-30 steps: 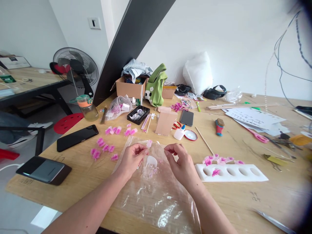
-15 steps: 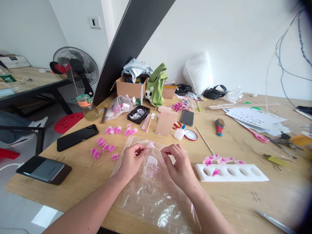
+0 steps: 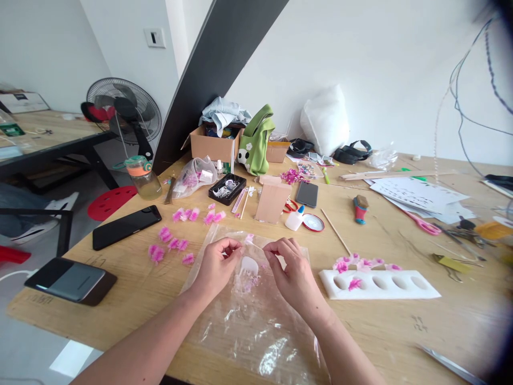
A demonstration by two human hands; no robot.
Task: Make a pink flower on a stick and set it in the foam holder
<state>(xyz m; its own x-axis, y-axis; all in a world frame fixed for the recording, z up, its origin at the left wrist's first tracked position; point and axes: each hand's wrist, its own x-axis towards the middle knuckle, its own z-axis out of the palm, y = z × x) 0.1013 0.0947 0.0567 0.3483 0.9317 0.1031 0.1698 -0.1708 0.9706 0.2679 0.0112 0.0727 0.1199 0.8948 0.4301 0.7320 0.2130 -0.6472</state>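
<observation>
Compared with a second ago, the right hand [image 3: 294, 270] has moved to the left, toward the left hand [image 3: 218, 263], and the small pink piece that stood up between them is now lower, hidden almost fully between the fingertips. In the last half second almost nothing has moved. So I judge that the two hands have closed on the same little piece and now work on it with fine finger movements, not with big ones.

The left hand is curled, with thumb and forefinger pressed together on something very small and pink; what it is exactly I cannot tell. The right hand is also curled, fingertips bent down to the same place, pinching.

The piece is held just above the crinkled clear plastic sheet [image 3: 256, 321], which lies at the near edge of the wooden table [image 3: 380, 331]. Under the hands, on the sheet, lies a small white spoon-shaped mould [image 3: 248, 265] with pink crumbs beside it.

To the right of the sheet, near it, is a long white foam tray with oval hollows [image 3: 380, 286], with pink petals at its left end. To the left, loose pink paper flowers [image 3: 170, 243] are scattered, and a black phone [image 3: 126, 226] lies further toward the left edge. Behind the sheet stands a small beige cardboard box [image 3: 272, 200] and a white glue bottle [image 3: 294, 219]. Nothing blocks the hands.
</observation>
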